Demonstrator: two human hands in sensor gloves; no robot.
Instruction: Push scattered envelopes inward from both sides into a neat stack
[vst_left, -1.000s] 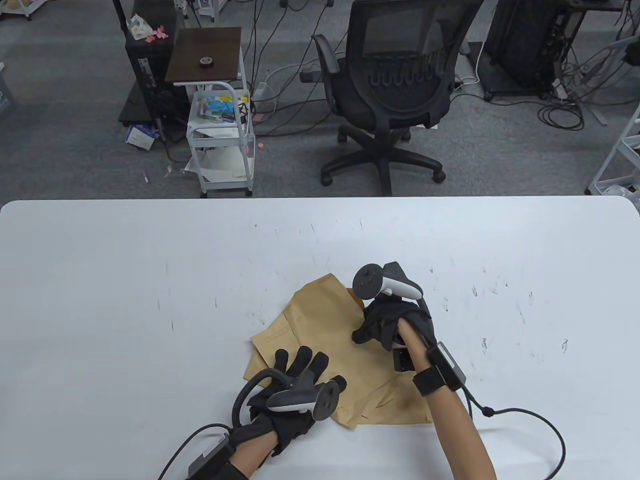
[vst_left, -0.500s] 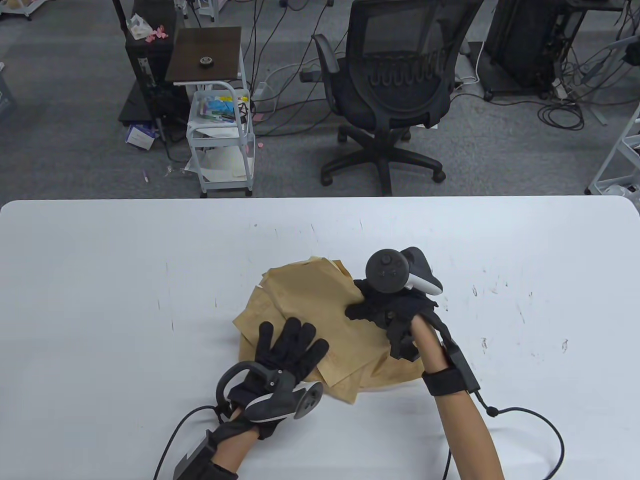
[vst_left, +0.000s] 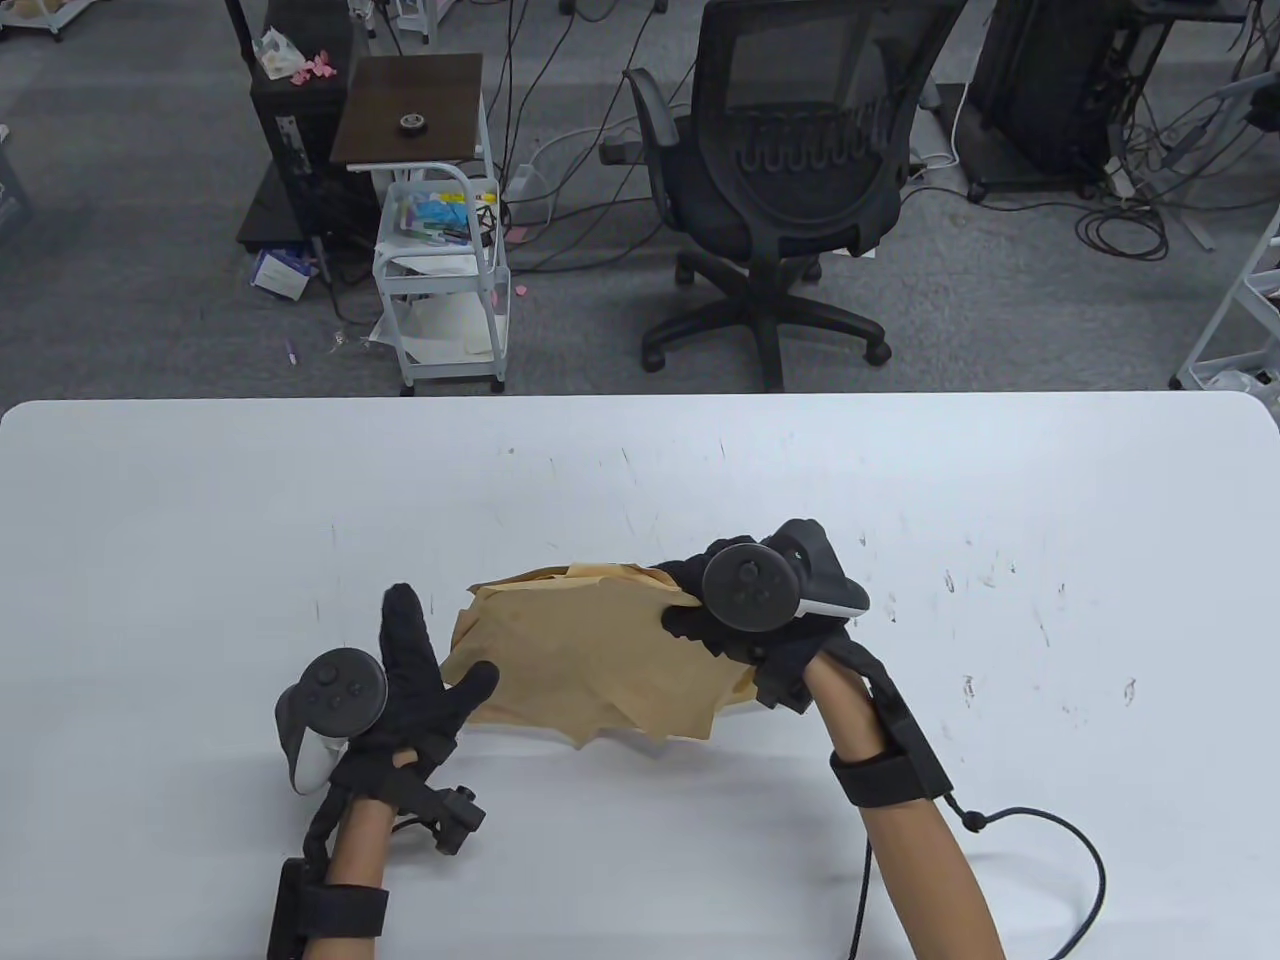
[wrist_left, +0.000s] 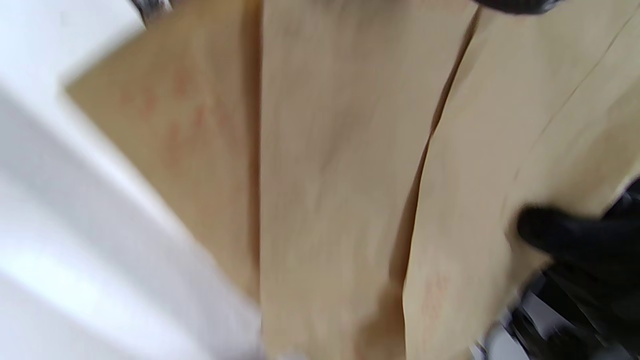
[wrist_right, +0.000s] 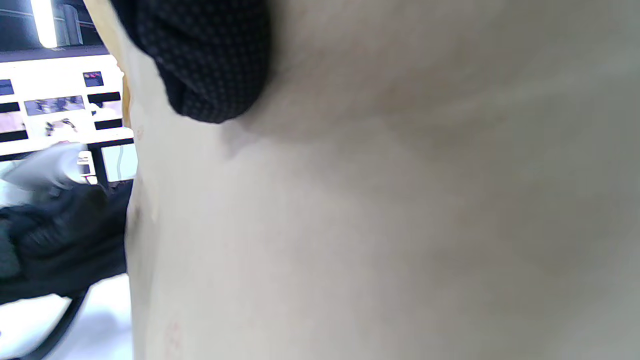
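Bunch of overlapping brown paper envelopes (vst_left: 600, 660) sits between my hands, fanned and uneven, above the white surface (vst_left: 200, 520). My right hand (vst_left: 745, 625) grips their right edge, fingers curled on. My left hand (vst_left: 415, 690) fingers spread, thumb touching their left edge.

Envelopes (vst_left: 590, 655) bunched mid-surface (vst_left: 200, 520), toward near edge. Left hand (vst_left: 405, 690) at their left side, right hand (vst_left: 745, 625) at their right. Office chair (vst_left: 790, 190) behind surface, cart (vst_left: 445, 280) to its left.
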